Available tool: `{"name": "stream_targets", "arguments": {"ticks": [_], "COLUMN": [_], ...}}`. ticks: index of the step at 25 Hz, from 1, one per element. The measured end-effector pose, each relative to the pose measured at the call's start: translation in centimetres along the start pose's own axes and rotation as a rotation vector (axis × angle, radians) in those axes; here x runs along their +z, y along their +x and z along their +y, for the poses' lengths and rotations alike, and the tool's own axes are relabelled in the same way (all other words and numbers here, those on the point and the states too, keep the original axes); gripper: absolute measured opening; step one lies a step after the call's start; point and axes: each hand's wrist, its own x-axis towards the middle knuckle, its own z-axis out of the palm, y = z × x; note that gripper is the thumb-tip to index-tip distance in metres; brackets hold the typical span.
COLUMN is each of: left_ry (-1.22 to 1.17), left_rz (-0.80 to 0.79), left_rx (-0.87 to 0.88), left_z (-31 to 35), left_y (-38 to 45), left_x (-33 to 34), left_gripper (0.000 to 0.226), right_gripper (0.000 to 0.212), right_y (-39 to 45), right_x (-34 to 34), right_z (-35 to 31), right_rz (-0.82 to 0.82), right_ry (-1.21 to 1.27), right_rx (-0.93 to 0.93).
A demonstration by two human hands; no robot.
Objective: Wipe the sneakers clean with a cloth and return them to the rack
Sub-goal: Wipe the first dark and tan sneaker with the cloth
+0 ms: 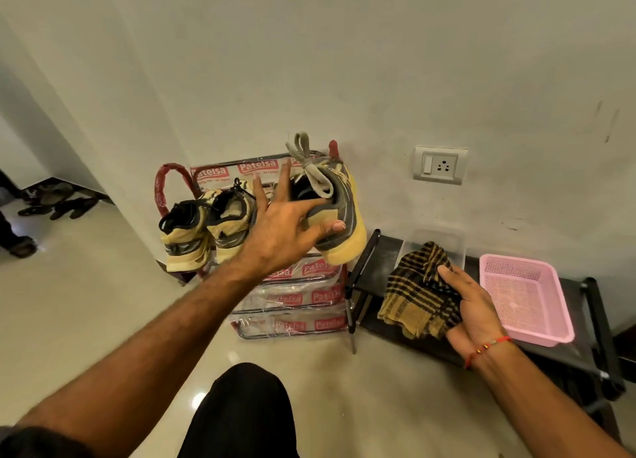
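Observation:
My left hand [275, 237] grips a grey and yellow sneaker [344, 209] by its heel, thumb on the outside, holding it just above the top right of the shoe rack [296, 299]. Its grey laces hang loose over the collar. Two matching yellow sneakers [182, 237] [230, 223] stand side by side on the rack's top left, heels toward me. My right hand [475, 306], with a red thread at the wrist, clutches a bunched black and yellow checked cloth [413, 295] over the low black bench [375, 254].
The rack is wrapped in clear plastic with red labels and stands in the wall corner. On the bench are a pink perforated basket [516, 295] and a clear plastic box [433, 237]. A wall socket [440, 165] sits above. Dark footwear [58, 206] lies far left. My knee [241, 413] is below.

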Motion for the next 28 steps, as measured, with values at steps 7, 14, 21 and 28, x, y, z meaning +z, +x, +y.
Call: {"name": "stream_targets", "arguments": {"ticks": [7, 14, 21, 28], "left_ry": [-0.947, -1.072, -1.236, -1.173], "left_rz": [-0.198, -0.443, -0.308, -0.237], "left_rx": [-0.486, -0.624, -0.554, -0.52], "left_z": [5.1, 6.2, 6.9, 6.7], "left_y": [-3.6, -6.6, -5.4, -5.3], "left_x": [8.9, 15.9, 17.2, 18.2], "left_gripper": [0.046, 0.051, 0.041, 0.06], "right_gripper": [0.033, 0.025, 0.029, 0.029], "right_y": [-0.5, -0.9, -2.0, -0.4], "right_x": [-1.4, -2.6, -2.0, -1.9], "right_z": [-1.6, -0.9, 3.2, 2.4], "right_rz": [0.043, -0.018, -0.579, -0.362], "right_ry": [-0.097, -0.58, -1.633, -1.418], "right_rx": [-0.195, -0.512, -1.101, -0.897]}}
